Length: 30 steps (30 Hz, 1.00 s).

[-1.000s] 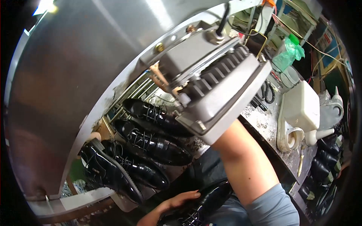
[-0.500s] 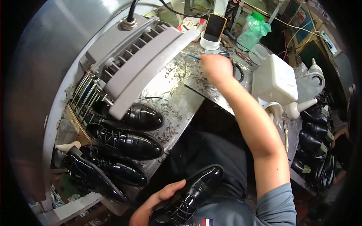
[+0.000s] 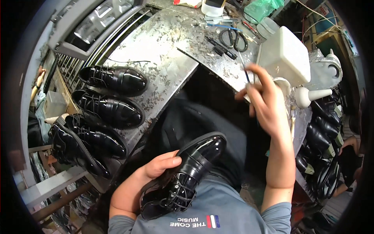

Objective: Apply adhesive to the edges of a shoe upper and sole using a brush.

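My left hand [image 3: 163, 165] is closed around the side of a glossy black lace-up shoe [image 3: 196, 158], held over my lap with its toe pointing away to the right. Some of its fingers are hidden beneath the shoe. Off to the right, my right hand [image 3: 267, 103] pinches a thin stick-like tool [image 3: 247, 76] with a dark shaft and a pale, narrow tip. The kind of tool is too small to make out. It stays apart from the shoe, over the gap by the bench edge.
Several black shoes [image 3: 113, 111] lie on the metal bench [image 3: 167, 35] at left, below a lamp [image 3: 97, 27]. Black-handled scissors [image 3: 233, 41], a blue stick [image 3: 224, 26] and a white container [image 3: 286, 56] are at the far right. More dark shoes [image 3: 321, 134] stand beyond.
My right hand has drawn back from the far bench toward me, and the thin tool now shows in it. The left hand still holds the shoe. The whole view has shifted.
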Available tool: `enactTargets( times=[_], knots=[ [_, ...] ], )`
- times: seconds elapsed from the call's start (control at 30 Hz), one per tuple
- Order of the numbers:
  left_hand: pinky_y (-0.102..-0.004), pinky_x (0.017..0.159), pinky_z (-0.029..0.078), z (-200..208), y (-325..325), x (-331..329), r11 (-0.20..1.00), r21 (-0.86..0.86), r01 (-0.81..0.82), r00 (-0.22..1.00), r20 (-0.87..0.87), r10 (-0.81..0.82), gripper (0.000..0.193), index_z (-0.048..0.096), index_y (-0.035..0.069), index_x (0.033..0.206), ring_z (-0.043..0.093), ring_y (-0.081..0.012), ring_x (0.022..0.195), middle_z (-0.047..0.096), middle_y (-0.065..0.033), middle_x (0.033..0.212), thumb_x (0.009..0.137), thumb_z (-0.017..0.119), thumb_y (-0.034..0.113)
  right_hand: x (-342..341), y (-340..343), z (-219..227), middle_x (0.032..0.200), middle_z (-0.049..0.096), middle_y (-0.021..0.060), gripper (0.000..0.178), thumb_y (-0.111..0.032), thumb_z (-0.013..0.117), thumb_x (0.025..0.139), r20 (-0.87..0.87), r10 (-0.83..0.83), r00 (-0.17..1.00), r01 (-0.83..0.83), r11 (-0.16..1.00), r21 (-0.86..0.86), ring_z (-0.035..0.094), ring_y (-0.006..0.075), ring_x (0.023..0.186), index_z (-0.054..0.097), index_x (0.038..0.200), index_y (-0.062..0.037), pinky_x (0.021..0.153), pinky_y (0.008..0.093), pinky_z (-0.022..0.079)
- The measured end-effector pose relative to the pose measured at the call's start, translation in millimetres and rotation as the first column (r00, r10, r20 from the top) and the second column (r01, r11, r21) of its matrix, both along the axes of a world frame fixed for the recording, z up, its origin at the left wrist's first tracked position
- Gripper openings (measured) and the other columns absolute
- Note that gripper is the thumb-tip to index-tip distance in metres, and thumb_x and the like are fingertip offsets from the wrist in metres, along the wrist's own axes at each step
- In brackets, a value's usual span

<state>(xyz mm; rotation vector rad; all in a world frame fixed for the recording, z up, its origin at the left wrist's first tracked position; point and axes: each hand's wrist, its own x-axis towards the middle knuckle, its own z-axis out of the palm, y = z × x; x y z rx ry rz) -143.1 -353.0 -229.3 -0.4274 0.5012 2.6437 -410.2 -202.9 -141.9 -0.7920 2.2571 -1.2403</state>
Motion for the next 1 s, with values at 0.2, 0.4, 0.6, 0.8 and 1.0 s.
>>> enactTargets(
  times=[0.2,0.4,0.6,0.8,1.0],
  knots=[
    [-0.0340,0.103,0.042,2,24,-12,0.976,0.082,0.203,0.968,0.134,-0.213,0.069,0.029,-0.006,0.147,0.054,-0.0211,0.121,0.051,-0.0166,0.138,0.090,0.052,0.027,68,88,-66,0.120,0.062,0.0204,0.047,-0.038,0.051,0.099,0.516,0.205,0.831,0.145,0.817,-0.558,0.063,0.0207,0.102,0.049,0.126,0.0009,0.090,0.0348,0.050],
    [-0.0352,0.107,0.037,12,23,-20,0.922,-0.014,0.388,0.921,0.057,-0.386,0.071,0.027,-0.008,0.146,0.050,-0.0208,0.125,0.050,-0.0166,0.139,0.091,0.056,0.025,117,96,-121,0.133,0.049,0.0278,0.070,-0.046,0.065,0.088,0.726,0.326,0.605,0.409,0.656,-0.635,0.060,0.0320,0.109,0.036,0.134,-0.0020,0.094,0.0451,0.051],
    [-0.0360,0.109,0.035,6,16,13,0.872,0.147,0.467,0.842,0.225,-0.490,0.070,0.022,-0.006,0.150,0.048,-0.0197,0.128,0.047,-0.0159,0.142,0.095,0.056,0.022,118,91,-130,0.126,0.053,0.0273,0.052,-0.027,0.066,0.089,0.747,0.262,0.611,0.494,0.612,-0.618,0.066,0.0350,0.097,0.039,0.127,-0.0041,0.082,0.0449,0.058],
    [-0.0316,0.102,0.041,12,18,9,0.850,-0.124,0.511,0.858,0.133,-0.496,0.055,0.041,-0.004,0.140,0.052,-0.0139,0.117,0.056,-0.0082,0.130,0.098,0.059,0.026,117,84,-138,0.132,0.049,0.0279,0.060,-0.039,0.064,0.089,0.704,0.341,0.623,0.431,0.601,-0.673,0.066,0.0320,0.093,0.038,0.129,-0.0034,0.079,0.0424,0.058],
    [-0.0322,0.103,0.040,17,14,6,0.808,-0.288,0.513,0.858,0.150,-0.491,0.053,0.046,-0.002,0.138,0.051,-0.0139,0.117,0.058,-0.0068,0.128,0.096,0.062,0.027,119,84,-141,0.132,0.050,0.0276,0.063,-0.042,0.066,0.088,0.719,0.375,0.585,0.425,0.614,-0.665,0.065,0.0303,0.094,0.038,0.129,-0.0037,0.079,0.0404,0.058]
  ],
)
